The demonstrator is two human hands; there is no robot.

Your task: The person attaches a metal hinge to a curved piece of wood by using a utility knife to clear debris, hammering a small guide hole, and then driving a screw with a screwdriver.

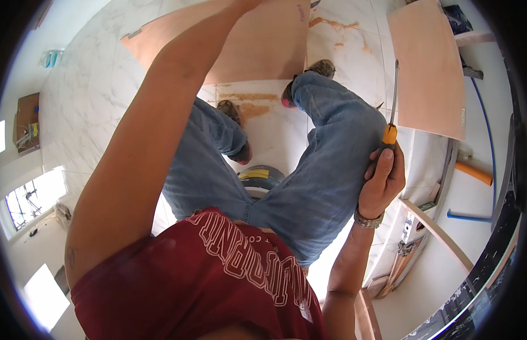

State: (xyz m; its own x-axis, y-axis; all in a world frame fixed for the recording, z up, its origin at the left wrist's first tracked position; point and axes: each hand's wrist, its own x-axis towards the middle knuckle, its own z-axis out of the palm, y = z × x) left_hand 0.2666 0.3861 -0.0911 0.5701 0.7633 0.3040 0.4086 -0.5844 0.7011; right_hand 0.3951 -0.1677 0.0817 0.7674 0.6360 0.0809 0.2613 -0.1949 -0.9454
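Note:
My right hand (382, 180) is closed around the handle of a screwdriver (390, 134), beside my right knee. The handle is yellow and black, and its long metal shaft points away from me. My left arm stretches forward over a wooden panel (263, 42) on the tiled floor and runs out at the top edge, so the left hand's fingers are beyond the picture. A metal hinge-like piece (134, 34) sits at the panel's left corner. Under me, between my legs, is a dark bucket-like seat (262, 177) with a yellow patch.
A second wooden panel (427, 68) stands or lies to the right. Beyond it are an orange pipe (474, 173), a blue tube (470, 216) and wooden strips (439, 235). Sawdust (255, 109) is scattered on the marble-look tiles near my shoes. A cardboard box (28, 124) is at far left.

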